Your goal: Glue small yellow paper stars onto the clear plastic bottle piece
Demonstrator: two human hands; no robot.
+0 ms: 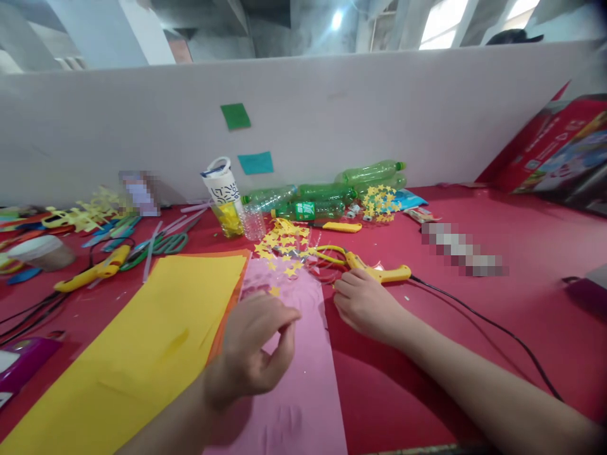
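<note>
My left hand (258, 344) hangs over the pink sheet (308, 379), its fingers curled and the thumb and forefinger tips close together; anything between them is too small to make out. On the red table, my right hand (363, 303) has its fingers bent inward, just in front of a yellow glue gun (393, 273) with a black cord. What those fingers hold, if anything, is hidden. Yellow paper stars (284, 240) lie loose beyond the pink sheet, and a single star (274, 291) rests nearer my left hand. A yellow-handled tool (332, 249) lies beside the glue gun.
Yellow sheets (156, 328) cover the table's left side, near green scissors (165, 246) and a second glue gun (95, 270). Green plastic bottles (327, 193), a white tumbler (220, 183) and a yellow cutter (341, 227) stand or lie before the white partition (379, 114).
</note>
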